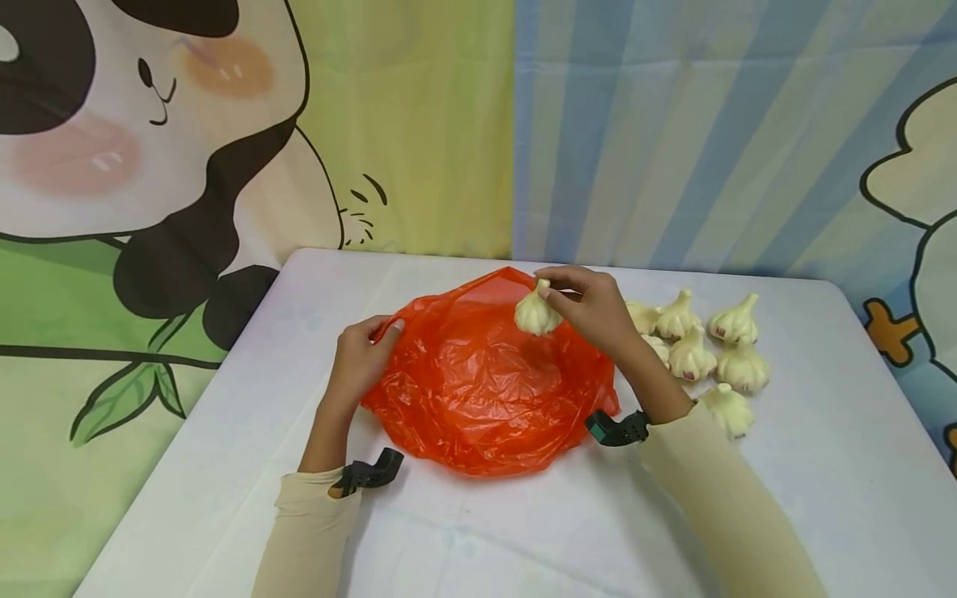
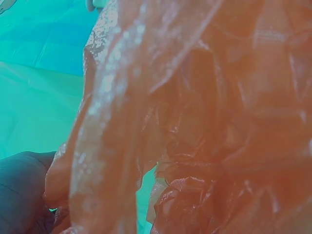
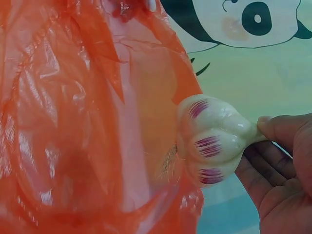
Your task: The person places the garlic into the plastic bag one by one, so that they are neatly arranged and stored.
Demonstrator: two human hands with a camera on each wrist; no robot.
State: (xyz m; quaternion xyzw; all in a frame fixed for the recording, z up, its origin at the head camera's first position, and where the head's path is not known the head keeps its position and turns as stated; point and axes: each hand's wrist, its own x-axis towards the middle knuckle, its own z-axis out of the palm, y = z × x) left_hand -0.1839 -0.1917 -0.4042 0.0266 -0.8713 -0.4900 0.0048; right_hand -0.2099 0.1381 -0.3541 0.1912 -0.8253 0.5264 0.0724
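Head view: nearest, beige L sleeve (image 1: 306, 531) & R sleeve (image 1: 736, 507), w/ black L wrist cam (image 1: 370, 471) & R wrist cam (image 1: 619, 428) just past the cuffs. Next, red plastic bag (image 1: 486, 399), thin, crinkly, spread on white tabletop (image 1: 845, 432), btwn both hands; far edge raised to a peak.

L hand (image 1: 359, 361) at bag's left edge: thumb & fingers pinched together on the film, no real gap. Left wrist view: mostly bag film up close, part of L hand at lower left, fingertips largely hidden.

R hand (image 1: 598, 311) above bag's far right part: thumb & fingers brought together on the stem of one garlic bulb (image 1: 537, 311), only spread as wide as the stem. Bulb approx upright in head view, stem up, in front of the red film; can't tell if inside the bag's mouth. Right wrist view: same bulb pale & glossy, w/ purple streaks & wispy roots at base, bag just beside/behind.

To the right of bag, past R forearm: loose garlic pile (image 1: 691, 357), at least 7 bulbs, mostly touching or near ea. other, some partly hidden by hand & arm; nearest one partly behind R sleeve.

Farthest, beyond tabletop: printed backdrop (image 1: 419, 124), yellow-green then blue-striped, w/ cartoon panda (image 1: 105, 191) on left & white cartoon figure (image 1: 934, 149) at right edge.
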